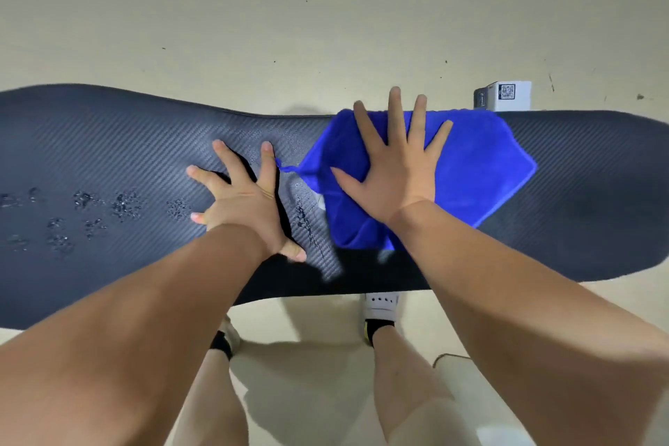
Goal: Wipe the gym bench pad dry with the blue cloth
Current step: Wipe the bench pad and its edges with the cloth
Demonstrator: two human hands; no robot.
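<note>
The dark, ribbed gym bench pad (pixel 119 141) runs left to right across the view. A blue cloth (pixel 481 170) lies flat on its middle right part. My right hand (pixel 394 170) presses flat on the cloth's left half, fingers spread. My left hand (pixel 246 199) rests flat on the bare pad just left of the cloth, fingers spread, holding nothing. Water droplets (pixel 123 206) sit in patches on the pad left of my left hand, and a wet streak (pixel 307 224) lies between my two hands.
A small white and grey box (pixel 505 96) stands on the pale floor (pixel 325 11) behind the pad at the right. My legs and white shoes (pixel 380 304) are on the floor in front of the pad.
</note>
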